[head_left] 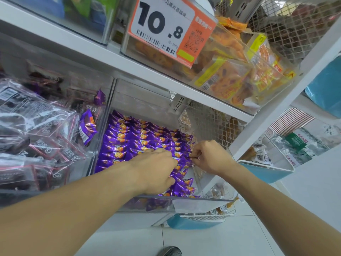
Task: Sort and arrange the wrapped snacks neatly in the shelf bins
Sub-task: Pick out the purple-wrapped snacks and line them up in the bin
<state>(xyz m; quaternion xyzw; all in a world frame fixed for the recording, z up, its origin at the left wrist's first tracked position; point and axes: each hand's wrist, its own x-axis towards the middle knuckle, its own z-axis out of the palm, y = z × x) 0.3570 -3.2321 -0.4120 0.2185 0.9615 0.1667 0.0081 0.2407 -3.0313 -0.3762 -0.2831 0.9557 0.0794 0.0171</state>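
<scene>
- While you work the purple snacks point(144, 143), note they fill the clear bin point(184, 200) on the lower shelf, in rows, mostly overlapping like tiles from back to front.
- Your right hand point(208, 156) sits at the bin's right edge; thumb and forefinger look pinched on the end of one purple wrapper, other fingers curled.
- Your left hand point(156, 169) lies palm-down on the rows near the middle; fingers fairly straight, pressing or steadying. Whether it has hold of anything underneath, cannot tell.
- Progress, as a judgement: this bin looks mostly done. Back and left rows are tidy; front-right packs near your hands sit looser and skewed, so that corner is what's left here.
- Stray purple packs point(87, 126) sit in the neighbouring left bin, among the dark clear-wrapped snacks point(36, 126). Likely still to be sorted over.
- That left bin looks jumbled, not yet arranged.
- Above, a bin of orange snacks point(230, 78) behind a price tag point(166, 24) reading 10.8; loosely piled.
- Right of the shelf post, a blue-edged basket point(267, 172) with other packs.
- A shoe point(170, 251) shows on the tiled floor.
</scene>
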